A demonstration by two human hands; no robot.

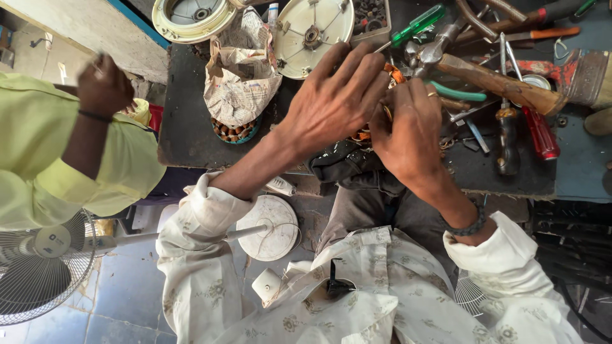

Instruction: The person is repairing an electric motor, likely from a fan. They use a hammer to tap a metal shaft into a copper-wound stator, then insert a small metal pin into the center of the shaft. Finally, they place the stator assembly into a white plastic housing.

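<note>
Presently both hands meet over 1 small orange, copper-coloured wound part [390,73] at the bench [191,121] edge. Left hand [335,102] covers it, fingers curled; right hand [411,130] pinches it — mostly hidden. Crumpled newspaper bag [241,70] stands left, beside 2 cream round covers [312,35].

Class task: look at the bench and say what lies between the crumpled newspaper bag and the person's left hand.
In the head view, a round white fan cover lies between the newspaper bag and the left hand, on the dark bench.

Glossy green plastic screwdriver handle [419,24] (translucent), rough wooden hammer handle [500,83], crumpled newspaper [239,70].
</note>
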